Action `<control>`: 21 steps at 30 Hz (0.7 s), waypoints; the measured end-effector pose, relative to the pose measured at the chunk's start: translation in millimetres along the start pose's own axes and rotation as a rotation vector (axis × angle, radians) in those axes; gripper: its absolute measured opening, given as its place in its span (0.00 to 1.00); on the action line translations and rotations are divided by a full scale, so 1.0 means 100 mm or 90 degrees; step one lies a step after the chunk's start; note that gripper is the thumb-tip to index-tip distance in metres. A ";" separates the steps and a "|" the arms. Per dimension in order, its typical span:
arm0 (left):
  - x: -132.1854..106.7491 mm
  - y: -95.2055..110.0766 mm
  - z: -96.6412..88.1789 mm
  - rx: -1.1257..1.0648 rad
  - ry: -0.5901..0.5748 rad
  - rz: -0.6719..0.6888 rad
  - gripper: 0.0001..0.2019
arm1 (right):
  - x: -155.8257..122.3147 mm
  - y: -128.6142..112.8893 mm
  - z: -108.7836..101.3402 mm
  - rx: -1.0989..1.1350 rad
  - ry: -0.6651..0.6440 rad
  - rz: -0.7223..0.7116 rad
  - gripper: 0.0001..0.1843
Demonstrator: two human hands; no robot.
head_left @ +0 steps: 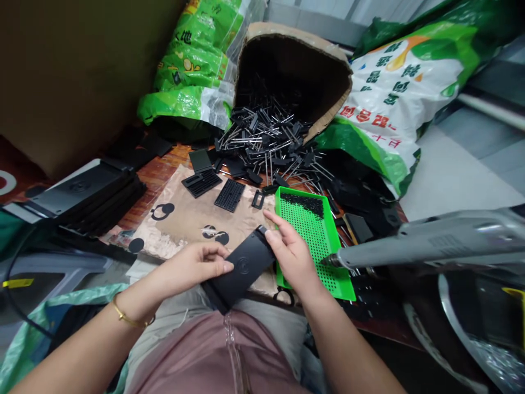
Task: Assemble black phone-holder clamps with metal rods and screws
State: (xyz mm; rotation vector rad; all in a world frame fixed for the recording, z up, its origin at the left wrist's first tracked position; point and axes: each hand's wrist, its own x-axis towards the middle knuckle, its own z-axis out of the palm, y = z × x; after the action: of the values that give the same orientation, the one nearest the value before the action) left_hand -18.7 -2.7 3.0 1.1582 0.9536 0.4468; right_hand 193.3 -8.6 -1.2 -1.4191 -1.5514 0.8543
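A flat black rectangular plastic panel with a round embossed mark is held tilted above my lap. My left hand grips its left side, thumb on top and fingers curled beneath. At the panel's upper right end, my right hand pinches it with the thumb over the edge, and the index finger points outward. Just beyond lie black slotted plates and a small black frame on a tan board. Beside my right hand sits a green perforated tray with small black screws at its far end.
A grey power screwdriver reaches over the tray from the right. Similar panels are stacked on the left. Black parts with metal rods spill from a cardboard box between a green sack and a white-green sack.
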 end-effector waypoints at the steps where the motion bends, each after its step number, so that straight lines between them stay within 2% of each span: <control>1: 0.01 0.00 0.03 -0.044 -0.036 -0.020 0.13 | 0.02 -0.01 0.01 0.008 -0.004 0.000 0.25; 3: 0.03 -0.01 0.11 -0.138 -0.044 -0.034 0.15 | 0.02 -0.03 0.02 0.039 0.018 -0.003 0.25; 6: 0.07 -0.01 0.24 -0.281 0.071 -0.007 0.21 | -0.10 -0.03 0.04 0.088 0.064 0.010 0.28; 9: 0.13 -0.02 0.37 -0.401 0.192 0.039 0.24 | -0.28 -0.02 0.13 0.039 0.032 0.019 0.30; 12: 0.16 -0.03 0.43 -0.462 0.237 0.077 0.22 | -0.37 -0.01 0.23 -0.004 0.051 0.024 0.28; 16: 0.12 -0.04 0.30 -0.420 0.219 0.074 0.21 | -0.25 0.00 0.18 -0.040 0.110 0.019 0.24; 18: 0.09 -0.06 0.18 -0.344 0.264 0.109 0.22 | -0.17 0.00 0.13 -0.062 0.127 0.013 0.23; 21: 0.08 -0.11 0.06 -0.158 0.329 0.171 0.18 | -0.10 0.01 0.12 -0.073 0.118 0.018 0.23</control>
State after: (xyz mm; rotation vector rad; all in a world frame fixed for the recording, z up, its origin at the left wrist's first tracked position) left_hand -11.4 -4.1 -9.9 0.9610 1.1466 1.0890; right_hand 182.6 -17.8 -8.1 -1.5593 -1.4616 0.6382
